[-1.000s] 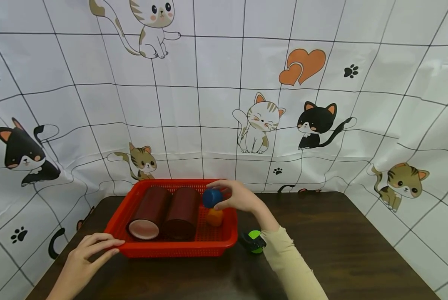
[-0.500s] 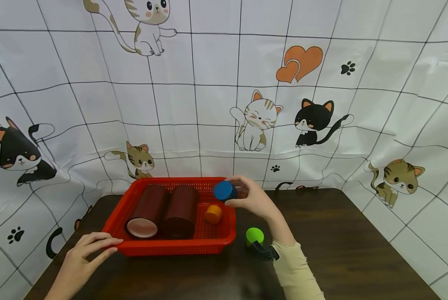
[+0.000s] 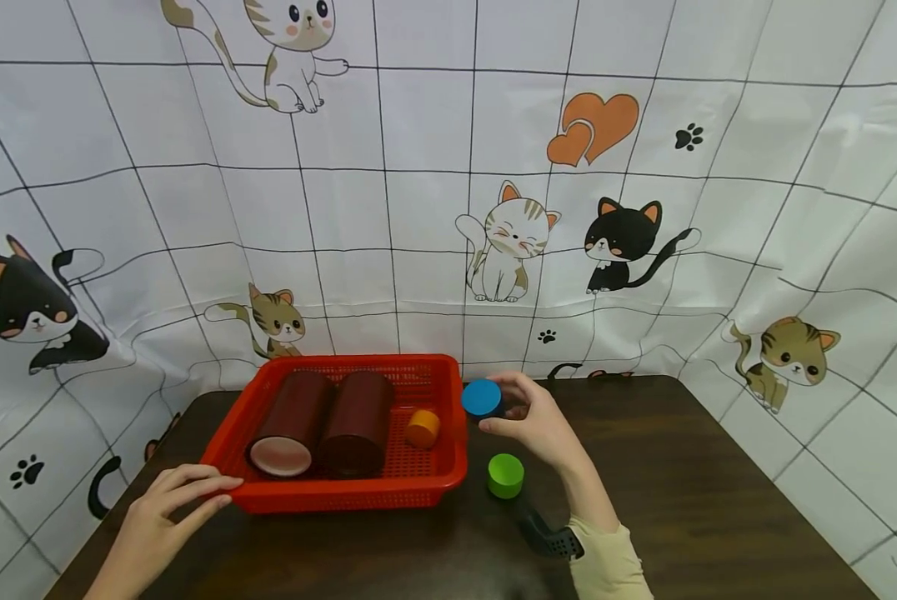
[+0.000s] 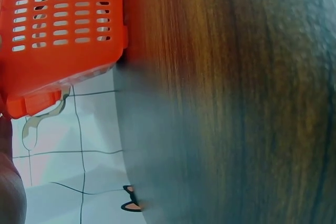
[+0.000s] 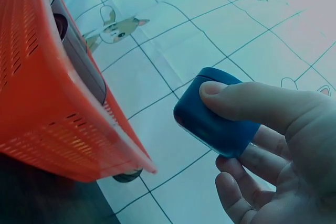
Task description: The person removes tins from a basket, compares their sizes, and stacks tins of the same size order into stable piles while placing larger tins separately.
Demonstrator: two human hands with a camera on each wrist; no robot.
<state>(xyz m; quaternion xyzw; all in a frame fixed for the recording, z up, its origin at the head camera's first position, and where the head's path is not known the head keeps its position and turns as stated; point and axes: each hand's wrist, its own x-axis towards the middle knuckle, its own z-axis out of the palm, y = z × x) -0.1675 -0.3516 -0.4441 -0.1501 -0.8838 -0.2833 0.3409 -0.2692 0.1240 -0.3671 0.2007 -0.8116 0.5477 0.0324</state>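
A: Nearest first: what's the left hand [image 3: 159, 521] doing?

B: Its fingers lie nearly straight against the near corner of the red perforated plastic basket [image 3: 336, 497], touching rather than wrapped round it. Light, even pressure there should steady it on the dark wood-grain table [image 3: 689, 500]. The left wrist view cuts off most of that hand, so I can't tell how hard it presses.

A: And on the body's side of the right hand [image 3: 534, 421]?

B: A short, bright green cylinder [image 3: 505, 476] stands on the table. A black perforated strap [image 3: 553, 540] shows by the forearm; what it's fixed to is unclear.

A: The right hand itself?

B: It pinches a short, smooth blue cylinder [image 3: 482, 398], thumb on one side, fingers partly hidden behind. The cylinder sits just outside the basket's rim. Whether its underside touches the table is hidden. I'd grip it by the sides, level, well clear of both rim and green cylinder.

A: Anything else between the hands?

B: Inside the basket, a short orange cylinder [image 3: 423, 429], then two long maroon cylinders [image 3: 358, 417] lying side by side. One shows a pale end; the other's end is too dark to read.
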